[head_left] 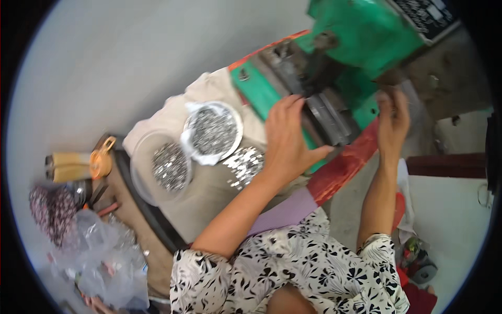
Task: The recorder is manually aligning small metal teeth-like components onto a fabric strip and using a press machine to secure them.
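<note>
A green machine (361,36) with a dark metal die block (329,118) on its bed stands in front of me. My left hand (287,138) rests at the near left side of this block, thumb spread away from the fingers, and no object shows in it. On the machine's right side, my right hand (393,118) is raised with its fingers bent together. What those fingers hold, if anything, I cannot make out. Left of my left forearm lies a loose pile of small shiny metal pieces (244,166) on a pale cloth (209,191).
A white lined bowl (238,131) and a clear plastic tub (140,175) hold many small metal pieces. Farther left are an orange-capped bottle (78,166) and clear plastic bags (104,261). A red painted edge (348,167) runs along the machine's near side.
</note>
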### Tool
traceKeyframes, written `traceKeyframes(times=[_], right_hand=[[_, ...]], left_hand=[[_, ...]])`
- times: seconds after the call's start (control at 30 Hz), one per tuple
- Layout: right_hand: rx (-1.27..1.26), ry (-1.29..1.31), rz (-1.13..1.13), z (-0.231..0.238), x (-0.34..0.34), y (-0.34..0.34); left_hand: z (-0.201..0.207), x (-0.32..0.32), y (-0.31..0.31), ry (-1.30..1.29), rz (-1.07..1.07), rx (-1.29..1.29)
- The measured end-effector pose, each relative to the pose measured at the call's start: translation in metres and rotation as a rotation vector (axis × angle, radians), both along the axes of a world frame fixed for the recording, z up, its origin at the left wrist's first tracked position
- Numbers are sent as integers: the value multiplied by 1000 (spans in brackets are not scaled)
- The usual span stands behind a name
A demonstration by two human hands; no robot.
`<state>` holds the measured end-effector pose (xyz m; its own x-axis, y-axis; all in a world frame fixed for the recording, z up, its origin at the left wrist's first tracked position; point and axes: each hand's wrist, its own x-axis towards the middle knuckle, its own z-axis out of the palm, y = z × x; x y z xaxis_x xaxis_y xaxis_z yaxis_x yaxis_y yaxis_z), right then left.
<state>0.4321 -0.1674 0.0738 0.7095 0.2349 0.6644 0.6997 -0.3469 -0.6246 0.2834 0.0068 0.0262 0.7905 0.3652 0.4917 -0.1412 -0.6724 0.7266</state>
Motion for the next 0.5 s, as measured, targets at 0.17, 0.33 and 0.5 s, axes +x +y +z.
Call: traceKeyframes(times=[0.17, 0.33, 0.5], right_hand=[[-437, 490, 278, 2, -7, 17], [-219, 582, 363, -1, -6, 12], [-356, 403, 191, -17, -44, -27]], left_hand=[[7, -12, -2, -7, -21, -114], [10, -23, -4, -5, -72, -143], [16, -35, -1, -1, -130, -215]])
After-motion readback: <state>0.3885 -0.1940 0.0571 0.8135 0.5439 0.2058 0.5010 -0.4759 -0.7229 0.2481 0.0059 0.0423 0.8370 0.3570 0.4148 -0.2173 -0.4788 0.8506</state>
